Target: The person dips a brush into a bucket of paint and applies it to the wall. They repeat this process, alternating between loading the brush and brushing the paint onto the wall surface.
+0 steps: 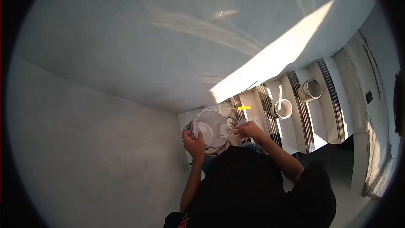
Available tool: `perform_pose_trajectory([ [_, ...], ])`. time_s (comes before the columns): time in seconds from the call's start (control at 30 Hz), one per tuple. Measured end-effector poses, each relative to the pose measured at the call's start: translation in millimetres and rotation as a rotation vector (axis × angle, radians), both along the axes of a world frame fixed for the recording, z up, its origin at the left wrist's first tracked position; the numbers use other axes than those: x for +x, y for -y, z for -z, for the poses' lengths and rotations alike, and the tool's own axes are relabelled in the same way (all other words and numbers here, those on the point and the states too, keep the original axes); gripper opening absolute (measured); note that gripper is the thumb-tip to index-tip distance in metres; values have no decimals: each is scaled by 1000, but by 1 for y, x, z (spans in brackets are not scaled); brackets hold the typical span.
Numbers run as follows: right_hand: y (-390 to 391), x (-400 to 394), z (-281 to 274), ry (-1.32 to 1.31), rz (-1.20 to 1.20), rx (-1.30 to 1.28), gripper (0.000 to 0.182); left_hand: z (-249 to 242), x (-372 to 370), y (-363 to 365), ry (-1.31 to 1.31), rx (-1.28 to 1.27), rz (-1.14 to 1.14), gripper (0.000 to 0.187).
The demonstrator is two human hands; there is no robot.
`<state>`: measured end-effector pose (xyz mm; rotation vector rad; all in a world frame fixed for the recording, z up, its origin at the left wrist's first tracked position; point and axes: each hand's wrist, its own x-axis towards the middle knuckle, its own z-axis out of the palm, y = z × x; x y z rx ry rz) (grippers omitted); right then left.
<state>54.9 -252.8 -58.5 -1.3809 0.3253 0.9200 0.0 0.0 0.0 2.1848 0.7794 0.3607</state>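
My left hand (194, 145) grips the near-left rim of a large white bucket (213, 119), thumb inside and fingers around the printed outer wall. The bucket is tilted so its pale, coated inside faces me. In my right hand (250, 130) is a putty knife (222, 131), its flat blade over the right part of the bucket's mouth. Just beyond the bucket lies a tool with a yellow handle (244, 108), beside a round container (225, 109).
Stairs with dark striped edges (295, 112) run off to the right. A white bucket (282, 109) with a stick in it stands on one step, and another bucket (310, 90) higher up. Grey plastered walls (101, 143) rise to the left and ahead.
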Motion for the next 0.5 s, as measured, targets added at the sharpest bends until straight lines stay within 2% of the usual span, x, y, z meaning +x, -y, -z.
perform_pose_trajectory([
  [0.07, 3, -10, -5, 74, -286, -201, 25, -3, -10, 3, -24, 11, 11, 39],
  [0.1, 31, 15, -1, 84, -349, -281, 26, 6, 14, 31, -3, -12, 35, 39],
  [0.13, 42, 2, 10, 35, -427, -338, 27, 5, -1, 45, -42, -26, 51, 39],
  [0.17, 20, 19, 29, 51, -491, -347, 28, 0, 10, 30, -29, 23, 68, 39],
  [0.2, -4, 24, 32, 828, -788, -335, 31, -4, 14, 14, 11, 48, 60, 40],
  [0.27, -16, 9, 33, 732, -459, -383, 32, -2, 15, 3, 71, 41, 42, 40],
  [0.3, -13, 7, 14, 678, -303, -415, 32, -1, 17, 4, 75, 13, 21, 40],
  [0.5, 19, 30, -53, 455, 10, -220, 30, 32, 16, -8, 114, -178, -83, 41],
])
